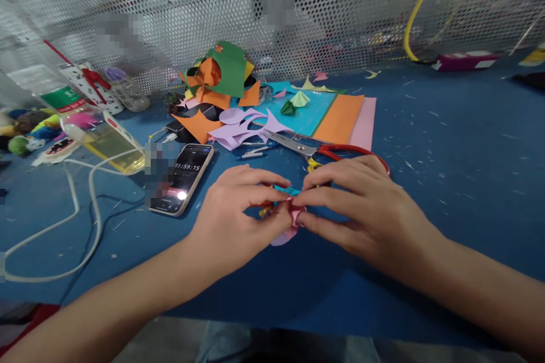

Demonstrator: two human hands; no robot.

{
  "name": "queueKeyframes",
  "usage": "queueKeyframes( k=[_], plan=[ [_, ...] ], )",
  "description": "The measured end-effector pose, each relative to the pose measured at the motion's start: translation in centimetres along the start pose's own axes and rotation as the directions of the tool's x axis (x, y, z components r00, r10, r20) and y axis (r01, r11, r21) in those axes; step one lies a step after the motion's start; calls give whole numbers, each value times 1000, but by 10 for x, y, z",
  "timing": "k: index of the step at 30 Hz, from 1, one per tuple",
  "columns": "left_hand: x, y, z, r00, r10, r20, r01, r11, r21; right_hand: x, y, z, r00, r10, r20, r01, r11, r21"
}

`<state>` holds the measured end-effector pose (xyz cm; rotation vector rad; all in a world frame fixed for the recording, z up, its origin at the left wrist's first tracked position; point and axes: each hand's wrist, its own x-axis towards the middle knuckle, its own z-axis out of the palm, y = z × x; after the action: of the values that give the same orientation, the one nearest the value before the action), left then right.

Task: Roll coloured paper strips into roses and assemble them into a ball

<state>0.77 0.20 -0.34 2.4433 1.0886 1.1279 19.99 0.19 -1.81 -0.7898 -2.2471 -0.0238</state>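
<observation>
Between my two hands is a small folded paper piece (295,212) in pink, with lilac, blue and yellow bits showing around it. My left hand (238,210) pinches it from the left with thumb and index finger. From the right, my right hand (361,204) pinches the same piece, fingertips meeting those of the left. The fingers hide most of its shape. Just beyond my right hand lie red-handled scissors (298,146), their blades pointing left onto lilac paper scraps (244,127).
A phone (183,178) showing a timer lies left, near a white cable (96,210) and a bottle of yellowish liquid (106,136). Behind are cut paper scraps (232,65), an orange sheet (340,119) and small folded green paper pieces (299,100). A perforated metal panel (340,11) closes the back.
</observation>
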Motion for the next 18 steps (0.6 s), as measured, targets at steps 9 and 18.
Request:
queueKeyframes(
  k=[9,18],
  plan=[
    [3,6,-5,992,-124,34,127,989,-79,6,-5,-2,993,117,-12,-114,986,121],
    [2,12,-6,982,-162,100,173,978,-115,9,-8,-2,957,290,-20,-281,940,195]
  ],
)
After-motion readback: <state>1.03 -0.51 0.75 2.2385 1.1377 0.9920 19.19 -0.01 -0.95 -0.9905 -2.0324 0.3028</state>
